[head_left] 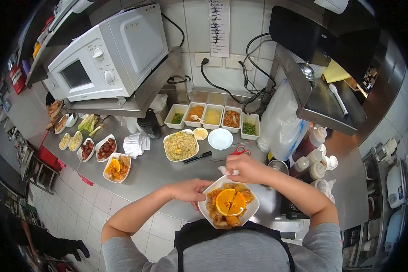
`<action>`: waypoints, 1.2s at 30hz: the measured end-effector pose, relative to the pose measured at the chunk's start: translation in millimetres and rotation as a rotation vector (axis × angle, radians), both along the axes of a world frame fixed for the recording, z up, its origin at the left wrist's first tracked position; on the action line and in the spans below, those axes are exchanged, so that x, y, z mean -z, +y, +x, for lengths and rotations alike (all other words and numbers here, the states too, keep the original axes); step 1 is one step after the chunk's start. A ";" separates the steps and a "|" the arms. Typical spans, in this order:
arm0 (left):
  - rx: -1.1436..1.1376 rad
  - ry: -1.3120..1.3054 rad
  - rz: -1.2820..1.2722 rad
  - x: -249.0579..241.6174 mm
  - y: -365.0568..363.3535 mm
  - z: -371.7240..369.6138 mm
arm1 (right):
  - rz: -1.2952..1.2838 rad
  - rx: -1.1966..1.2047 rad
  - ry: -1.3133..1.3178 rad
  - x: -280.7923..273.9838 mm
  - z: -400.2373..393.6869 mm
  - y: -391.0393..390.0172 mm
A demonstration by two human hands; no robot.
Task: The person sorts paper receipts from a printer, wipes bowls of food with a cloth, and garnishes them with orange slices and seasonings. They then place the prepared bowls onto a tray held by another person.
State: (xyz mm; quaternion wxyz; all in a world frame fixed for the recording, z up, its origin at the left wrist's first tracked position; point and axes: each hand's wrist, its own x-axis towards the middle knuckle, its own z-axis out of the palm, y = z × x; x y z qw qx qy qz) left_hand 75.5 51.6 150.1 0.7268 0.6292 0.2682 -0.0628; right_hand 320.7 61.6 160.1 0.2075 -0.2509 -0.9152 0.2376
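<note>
Close to my body is a white square bowl (254,209) of fried pieces in sauce, topped with orange slices (230,202). My left hand (189,190) grips its left edge, thumb over the rim and the other fingers partly hidden below. At the far rim my right hand (245,168) is closed on a crumpled white wipe (223,170), paper or cloth, pressed to or just above the edge. Red-handled scissors (241,150) lie just beyond the right hand. A black marker (197,157) rests near a bowl of fried rice (181,145).
More filled bowls (117,167) stand at the left, beside paper slips (136,145). Several topping tubs (213,116) line the back near a pale blue bowl (221,138). Sauce bottles (310,165) crowd the right. A microwave (118,50) sits on a shelf overhead; another person (45,235) is lower left.
</note>
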 end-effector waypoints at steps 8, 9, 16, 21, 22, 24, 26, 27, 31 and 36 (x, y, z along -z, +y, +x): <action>-0.034 0.015 -0.009 -2.4 -6.3 -5.2 | -0.313 0.388 0.115 29.0 32.0 -40.2; -0.028 0.026 -0.005 -2.4 -6.1 -5.0 | -0.315 0.394 0.116 30.3 35.9 -41.6; -0.118 -0.061 0.040 20.7 -7.4 -13.1 | -0.998 0.453 0.573 32.1 69.8 -42.1; -0.229 -0.101 0.024 19.0 -11.2 -19.3 | -0.835 0.491 0.526 34.5 53.8 -58.5; -0.226 -0.097 0.026 20.0 -11.6 -21.1 | -0.747 0.499 0.512 33.6 52.6 -60.0; -0.266 -0.064 -0.002 24.0 -13.8 -24.8 | -0.709 0.487 0.485 31.6 47.7 -67.0; -0.269 -0.068 -0.008 23.6 -19.3 -24.7 | -0.672 0.481 0.462 31.7 47.5 -69.1; -0.273 -0.077 -0.018 24.2 -22.3 -23.8 | -0.710 0.468 0.496 32.2 49.4 -68.8; -0.327 -0.071 0.095 27.3 -21.7 -25.3 | -0.992 0.435 1.031 66.9 62.6 -61.4; -0.540 -0.187 0.260 16.2 7.2 -34.4 | -1.243 0.194 1.634 101.4 31.7 -57.9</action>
